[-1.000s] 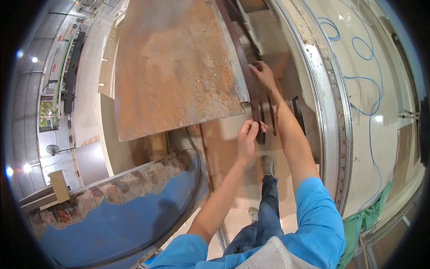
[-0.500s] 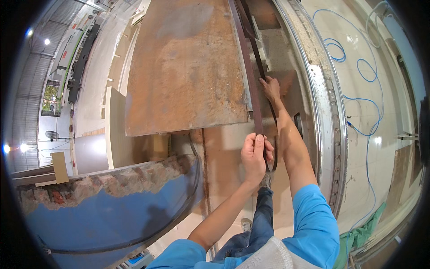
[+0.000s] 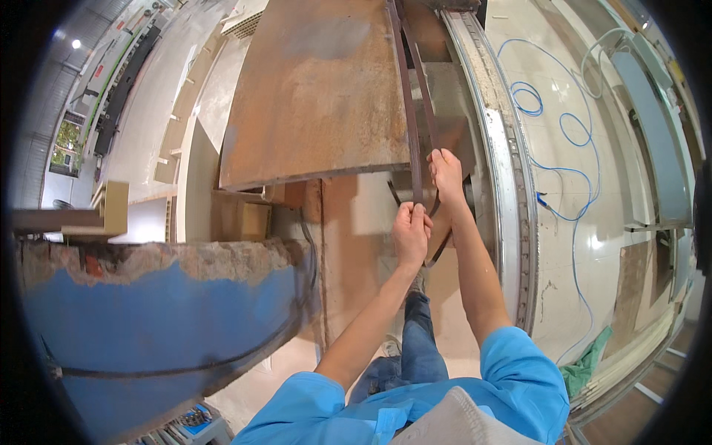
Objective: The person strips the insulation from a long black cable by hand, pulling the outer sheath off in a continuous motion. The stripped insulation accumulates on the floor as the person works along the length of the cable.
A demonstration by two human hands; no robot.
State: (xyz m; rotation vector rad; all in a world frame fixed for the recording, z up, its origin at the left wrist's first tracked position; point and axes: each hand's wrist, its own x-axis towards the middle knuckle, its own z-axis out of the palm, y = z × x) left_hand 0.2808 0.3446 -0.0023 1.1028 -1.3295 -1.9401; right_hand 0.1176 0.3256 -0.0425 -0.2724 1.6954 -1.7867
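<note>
Two lengths of a dark brown flat strip (image 3: 413, 141) run away from me along the right side of a rust-stained panel (image 3: 319, 104). My left hand (image 3: 411, 233) is closed around the left length, thumb on top, just past the panel's near edge. A little farther off and to the right, my right hand (image 3: 446, 178) pinches the other length (image 3: 428, 111). Below the hands the strip hangs in a loop (image 3: 439, 256) above my shoe. Whether both lengths are one piece is not plain, as the far ends are out of sight.
On the right runs a long metal rail (image 3: 512, 163), with a coiled blue hose (image 3: 582, 215) on the floor beyond it. A blue block with a rough, broken top (image 3: 170, 311) stands at the left. Pale boards (image 3: 194, 178) stand behind it.
My right hand has come nearer and slid down the right length, closing the gap to my left hand. The loop below has shifted, and the view has turned slightly.
</note>
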